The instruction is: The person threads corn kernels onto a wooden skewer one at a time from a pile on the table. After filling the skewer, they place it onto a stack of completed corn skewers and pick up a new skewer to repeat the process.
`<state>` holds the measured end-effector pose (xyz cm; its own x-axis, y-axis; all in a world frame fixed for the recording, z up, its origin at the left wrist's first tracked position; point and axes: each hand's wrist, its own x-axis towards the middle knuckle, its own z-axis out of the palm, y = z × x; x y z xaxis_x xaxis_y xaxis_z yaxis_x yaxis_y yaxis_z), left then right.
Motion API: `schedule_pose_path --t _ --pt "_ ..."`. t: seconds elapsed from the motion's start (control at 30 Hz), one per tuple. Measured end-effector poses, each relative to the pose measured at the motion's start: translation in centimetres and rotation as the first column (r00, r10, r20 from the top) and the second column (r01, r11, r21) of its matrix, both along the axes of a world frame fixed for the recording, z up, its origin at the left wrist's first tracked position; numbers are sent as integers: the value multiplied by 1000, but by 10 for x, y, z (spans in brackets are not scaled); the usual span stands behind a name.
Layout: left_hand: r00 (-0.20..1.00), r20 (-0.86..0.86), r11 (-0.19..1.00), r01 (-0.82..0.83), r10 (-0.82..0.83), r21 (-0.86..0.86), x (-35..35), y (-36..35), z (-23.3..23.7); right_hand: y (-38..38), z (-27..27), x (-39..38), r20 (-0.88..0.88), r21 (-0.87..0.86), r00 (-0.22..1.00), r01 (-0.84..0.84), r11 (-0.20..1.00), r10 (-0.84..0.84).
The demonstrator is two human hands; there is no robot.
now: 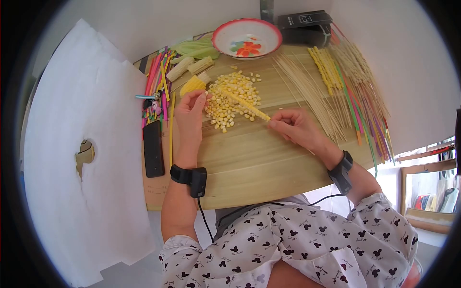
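My right hand [293, 126] is closed on a thin skewer at the lower end of its row of yellow corn kernels [247, 105]. The threaded row slants up and left over the pile of loose corn kernels [231, 89]. At the left edge of that pile is my left hand [193, 106], its thumb and fingertips pressed together; what is between them, if anything, is too small to tell. Just above the left hand lies a partly stripped corn cob [193, 85].
Bare cobs [180, 69] and green husks [197, 47] lie behind, near a red-rimmed bowl [223, 50] and a black box [305, 20]. Loose skewers [312, 93] and kernel-covered skewers [326, 69] are at right. Colored sticks [154, 77] and a phone [153, 149] are at left.
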<state>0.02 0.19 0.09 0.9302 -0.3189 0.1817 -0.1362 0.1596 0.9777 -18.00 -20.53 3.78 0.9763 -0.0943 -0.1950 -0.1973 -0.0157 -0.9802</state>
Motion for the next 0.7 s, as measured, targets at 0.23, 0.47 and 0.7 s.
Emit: schedule_pose_path --t 0.23,0.47,0.7 --pt "989 -145 985 -16 -9 -173 10 7 -6 3 3 0 -11 -11 1000 -20 1000 20" --pt "996 -94 984 -17 1 -177 9 5 -8 4 1 0 -12 3 999 -38 999 38" --pt "997 -78 986 -19 6 -165 8 4 -9 3 -3 1 -6 10 999 -48 999 48"
